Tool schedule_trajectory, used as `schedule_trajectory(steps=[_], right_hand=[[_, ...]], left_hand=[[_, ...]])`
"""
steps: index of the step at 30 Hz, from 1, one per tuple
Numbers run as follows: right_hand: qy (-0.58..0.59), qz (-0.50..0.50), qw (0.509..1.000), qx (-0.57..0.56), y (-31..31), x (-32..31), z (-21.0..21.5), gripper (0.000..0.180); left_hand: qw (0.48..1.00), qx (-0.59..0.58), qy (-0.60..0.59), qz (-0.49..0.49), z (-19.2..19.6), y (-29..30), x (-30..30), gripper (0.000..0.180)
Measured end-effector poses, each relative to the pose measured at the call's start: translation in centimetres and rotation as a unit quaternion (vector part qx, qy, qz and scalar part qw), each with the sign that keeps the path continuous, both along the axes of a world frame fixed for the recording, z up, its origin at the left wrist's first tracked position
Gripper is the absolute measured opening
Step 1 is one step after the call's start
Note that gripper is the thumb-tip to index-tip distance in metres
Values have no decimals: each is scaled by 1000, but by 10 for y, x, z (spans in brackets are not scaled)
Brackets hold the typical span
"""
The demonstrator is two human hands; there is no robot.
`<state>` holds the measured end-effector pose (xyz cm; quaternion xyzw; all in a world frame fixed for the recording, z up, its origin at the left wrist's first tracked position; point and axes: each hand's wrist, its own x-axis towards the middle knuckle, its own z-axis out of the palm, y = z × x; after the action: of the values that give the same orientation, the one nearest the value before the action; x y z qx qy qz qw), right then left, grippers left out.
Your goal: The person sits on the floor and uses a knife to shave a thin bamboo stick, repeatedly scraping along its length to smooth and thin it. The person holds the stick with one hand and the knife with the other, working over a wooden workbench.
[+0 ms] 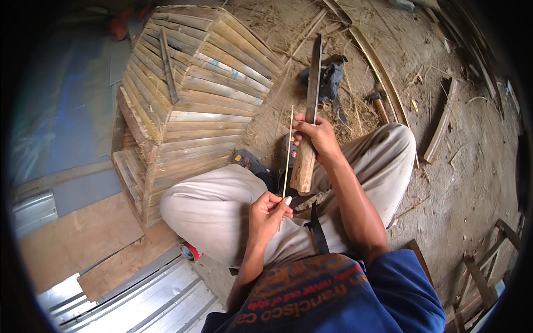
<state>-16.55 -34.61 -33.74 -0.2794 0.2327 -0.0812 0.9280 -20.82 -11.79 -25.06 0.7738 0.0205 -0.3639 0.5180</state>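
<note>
Left hand point(268, 212) pinches bamboo sliver point(288, 152); right hand point(314, 139) hides knife point(311, 111) grip.

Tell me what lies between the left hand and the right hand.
In the head view, a thin bamboo sliver spans the gap: the left hand pinches its lower end, and its upper part passes the right hand, which grips a wooden-handled knife.

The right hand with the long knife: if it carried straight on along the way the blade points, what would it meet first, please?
The right hand points the long knife away from the person. Just beyond the tip lies the dark cloth bundle on the strewn dirt floor; it would likely meet that first, though depth is unclear.
</note>
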Motion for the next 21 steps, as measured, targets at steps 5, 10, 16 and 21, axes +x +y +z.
schedule_trajectory(steps=[5, 10, 16, 21], right_hand=[[40, -11, 999, -14, -5, 0, 1, 28], [19, -4, 999, -33, -7, -2, 7, 29], [-60, 83, 986, -132, 5, -7, 18, 27], [-70, 77, 984, -142, 24, -6, 20, 27]], left_hand=[[994, -51, -72, 65, 14, -7, 27, 20], [975, -131, -130, 127, 30, -26, 70, 22], [959, -135, -198, 150, 29, -48, 92, 24], [955, -150, -221, 129, 20, -49, 86, 16]])
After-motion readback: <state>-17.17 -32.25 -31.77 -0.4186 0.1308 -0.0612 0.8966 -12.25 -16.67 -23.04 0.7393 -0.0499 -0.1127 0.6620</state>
